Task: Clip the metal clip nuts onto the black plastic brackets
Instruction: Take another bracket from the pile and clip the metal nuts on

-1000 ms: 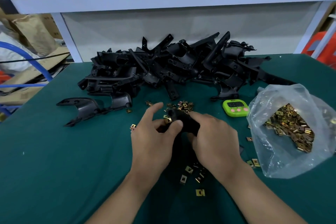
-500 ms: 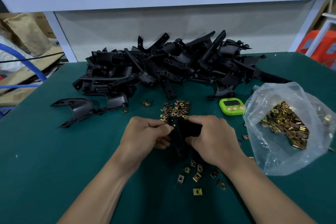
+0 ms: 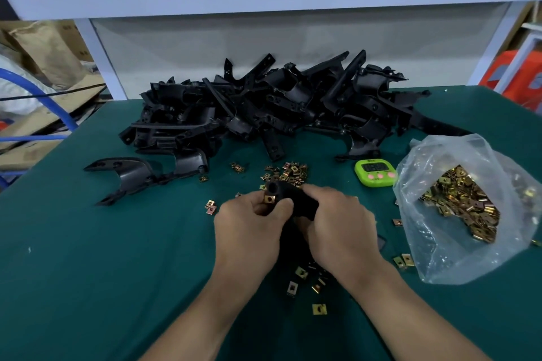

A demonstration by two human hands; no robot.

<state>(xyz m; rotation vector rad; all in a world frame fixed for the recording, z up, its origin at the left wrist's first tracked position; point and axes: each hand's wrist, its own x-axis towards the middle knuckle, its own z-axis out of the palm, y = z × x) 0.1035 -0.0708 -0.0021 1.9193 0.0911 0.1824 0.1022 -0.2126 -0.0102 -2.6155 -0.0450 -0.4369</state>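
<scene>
Pile (image 3: 264, 114): brackets heaped at the far side of the table (image 3: 88, 258), apparently without clips; most of the job looks left.
Bag (image 3: 434, 252): at the right, holding many nuts.
Right hand (image 3: 340, 226): wrapped round one bracket (image 3: 296, 199).
Left hand (image 3: 249, 231): pinching that bracket's tip.
Nut (image 3: 269, 199): on the tip, inside the left pinch; looks nearly seated.

The bracket pile (image 3: 264, 108) lies behind the left hand (image 3: 249, 231) and right hand (image 3: 340, 223); the timer (image 3: 375, 173) and bag of clip nuts (image 3: 457, 261) sit to their right.
</scene>
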